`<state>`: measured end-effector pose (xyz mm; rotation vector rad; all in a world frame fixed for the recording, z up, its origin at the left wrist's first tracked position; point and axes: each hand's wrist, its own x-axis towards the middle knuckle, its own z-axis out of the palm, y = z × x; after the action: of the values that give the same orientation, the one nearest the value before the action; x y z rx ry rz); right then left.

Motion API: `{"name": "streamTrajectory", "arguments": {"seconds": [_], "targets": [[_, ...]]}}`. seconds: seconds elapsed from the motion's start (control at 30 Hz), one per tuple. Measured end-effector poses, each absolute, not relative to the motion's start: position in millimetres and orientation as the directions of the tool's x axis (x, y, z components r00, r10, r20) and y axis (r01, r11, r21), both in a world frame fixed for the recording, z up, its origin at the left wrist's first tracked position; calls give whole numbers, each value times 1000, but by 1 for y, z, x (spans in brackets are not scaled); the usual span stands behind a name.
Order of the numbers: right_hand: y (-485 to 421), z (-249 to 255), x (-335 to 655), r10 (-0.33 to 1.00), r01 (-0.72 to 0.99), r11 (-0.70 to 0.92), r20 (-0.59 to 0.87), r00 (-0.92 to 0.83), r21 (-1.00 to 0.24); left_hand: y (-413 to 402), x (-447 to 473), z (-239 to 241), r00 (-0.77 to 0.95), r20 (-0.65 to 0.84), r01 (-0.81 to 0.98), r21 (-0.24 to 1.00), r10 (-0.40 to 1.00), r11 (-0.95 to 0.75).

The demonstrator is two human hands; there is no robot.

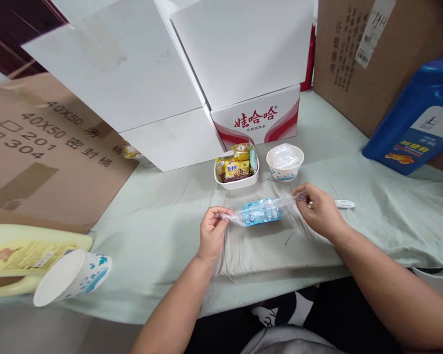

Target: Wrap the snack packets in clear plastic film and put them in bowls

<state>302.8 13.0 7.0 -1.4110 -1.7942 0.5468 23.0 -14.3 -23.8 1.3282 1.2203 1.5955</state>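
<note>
A small blue snack packet wrapped in clear plastic (pixel 259 212) is stretched between my two hands just above the pale green cloth (pixel 162 221). My left hand (pixel 211 231) pinches the left twisted end of the plastic. At the right end my right hand (pixel 319 209) is closed on the other twist. Behind them stands a white dish (pixel 237 183) filled with yellow snack packets, and beside it a paper bowl (pixel 285 164) with crumpled clear plastic inside.
A white carton with red lettering (pixel 258 118) and its open flaps stand at the back. Brown cardboard (pixel 40 162) lies left, a blue jug (pixel 417 118) right. A tipped paper cup (pixel 72 278) and yellow bottle (pixel 22 255) lie near left. A white pen-like item (pixel 344 203) lies by my right hand.
</note>
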Motion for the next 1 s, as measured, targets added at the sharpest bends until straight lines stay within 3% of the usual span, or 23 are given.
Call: {"name": "streamTrajectory", "arguments": {"seconds": [0.1, 0.23, 0.3, 0.37, 0.43, 0.5, 0.57, 0.67, 0.77, 0.83, 0.93, 1.0], "targets": [[14, 10, 308, 942, 736, 273, 329, -72, -619, -10, 14, -24, -277, 403, 154, 915, 872, -374], [12, 16, 311, 824, 769, 375, 566, -22, -517, -10, 4, -18, -395, 575, 290, 818, 717, -496], [10, 17, 308, 754, 726, 482, 654, -59, -490, -15, 5, -15, -315, 636, 410, 761, 705, -504], [8, 16, 304, 718, 671, 592, 670, -187, -447, -20, 10, -12, -89, 625, 557, 677, 776, -481], [6, 14, 300, 707, 638, 664, 606, -364, -390, -24, 18, -10, 179, 556, 665, 539, 812, -516], [4, 13, 297, 700, 628, 703, 476, -532, -333, -27, 24, -7, 374, 535, 697, 376, 757, -610], [-1, 16, 296, 663, 593, 749, 323, -676, -297, -30, 26, 0, 488, 558, 679, 240, 671, -693], [-14, 26, 295, 566, 505, 801, 135, -813, -322, -41, 23, 18, 594, 515, 653, 140, 618, -744], [-28, 33, 291, 515, 481, 790, -14, -857, -379, -60, 23, 37, 689, 362, 618, 159, 627, -770], [-33, 32, 287, 525, 516, 770, -86, -847, -374, -74, 27, 44, 769, 208, 548, 273, 605, -791], [-35, 23, 284, 616, 616, 742, -95, -782, -263, -86, 34, 39, 787, 16, 566, 381, 617, -731], [-33, 17, 285, 699, 697, 699, -54, -713, -162, -85, 36, 29, 696, 34, 666, 343, 717, -663]]}}
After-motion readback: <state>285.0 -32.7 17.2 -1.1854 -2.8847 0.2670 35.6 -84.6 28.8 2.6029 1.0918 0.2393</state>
